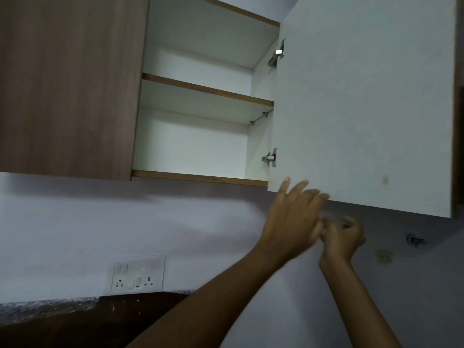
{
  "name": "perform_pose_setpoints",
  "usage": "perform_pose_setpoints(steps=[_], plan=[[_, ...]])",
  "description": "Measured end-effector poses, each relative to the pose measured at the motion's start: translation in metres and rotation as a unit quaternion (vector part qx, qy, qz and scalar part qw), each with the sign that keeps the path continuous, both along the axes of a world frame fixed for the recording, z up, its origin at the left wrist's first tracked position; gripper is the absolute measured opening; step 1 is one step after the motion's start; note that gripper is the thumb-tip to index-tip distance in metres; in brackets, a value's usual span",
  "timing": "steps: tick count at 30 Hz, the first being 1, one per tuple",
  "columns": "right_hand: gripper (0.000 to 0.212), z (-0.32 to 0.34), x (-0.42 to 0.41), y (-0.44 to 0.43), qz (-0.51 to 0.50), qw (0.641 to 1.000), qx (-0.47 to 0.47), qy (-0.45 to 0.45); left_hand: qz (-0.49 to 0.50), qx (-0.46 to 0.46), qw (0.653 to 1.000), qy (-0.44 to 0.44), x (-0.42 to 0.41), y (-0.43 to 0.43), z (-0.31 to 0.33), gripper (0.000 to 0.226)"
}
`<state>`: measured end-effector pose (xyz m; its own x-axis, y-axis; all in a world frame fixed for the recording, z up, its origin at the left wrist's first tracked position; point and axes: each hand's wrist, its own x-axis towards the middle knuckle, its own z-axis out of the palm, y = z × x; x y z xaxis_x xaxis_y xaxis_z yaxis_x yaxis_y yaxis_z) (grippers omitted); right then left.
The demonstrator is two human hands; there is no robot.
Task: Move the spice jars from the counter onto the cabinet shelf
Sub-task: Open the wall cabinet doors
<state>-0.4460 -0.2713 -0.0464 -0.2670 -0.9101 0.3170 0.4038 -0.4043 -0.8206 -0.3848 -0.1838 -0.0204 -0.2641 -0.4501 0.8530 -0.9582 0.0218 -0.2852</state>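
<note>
A wall cabinet stands with its right door [364, 109] swung wide. Inside are a middle shelf [206, 90] and a bottom shelf [198, 177], both bare as far as I can see from below. My left hand [291, 222] is raised just under the door's lower edge, fingers spread, blurred. My right hand [344, 237] sits close beside it, loosely curled below the door, nothing visibly held. No spice jars and no counter top are in view.
The cabinet's left door [67, 84] is brown wood and closed. A white switch and socket plate [138, 276] is on the wall below. A dark brown panel [100, 320] runs along the lower left. A small metal fitting [415, 240] sticks out of the wall at right.
</note>
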Motion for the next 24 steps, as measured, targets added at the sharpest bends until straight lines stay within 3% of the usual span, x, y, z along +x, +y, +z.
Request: perform_pose_setpoints(steps=[4,11,17,20,21,24], plan=[[0.015,0.008,0.061,0.021,0.091,0.991,-0.047,0.092,0.028,-0.042,0.999,0.016,0.083,0.037,0.009,0.032],[0.014,0.04,0.183,0.069,0.166,0.937,-0.178,0.253,0.149,-0.08,0.986,0.007,0.229,0.107,0.019,0.022],[0.019,0.071,0.264,0.108,0.228,0.9,-0.235,0.289,0.225,-0.093,0.967,-0.07,0.318,0.145,0.014,0.025],[0.009,0.091,0.299,0.122,0.241,0.885,-0.265,0.297,0.271,-0.065,0.958,-0.067,0.35,0.151,0.018,0.034],[0.01,0.097,0.312,0.127,0.252,0.881,-0.269,0.297,0.288,-0.046,0.955,-0.059,0.361,0.151,0.021,0.041],[0.044,0.116,0.349,0.143,0.297,0.874,-0.247,0.294,0.348,0.002,0.937,-0.035,0.388,0.146,0.031,0.063]])
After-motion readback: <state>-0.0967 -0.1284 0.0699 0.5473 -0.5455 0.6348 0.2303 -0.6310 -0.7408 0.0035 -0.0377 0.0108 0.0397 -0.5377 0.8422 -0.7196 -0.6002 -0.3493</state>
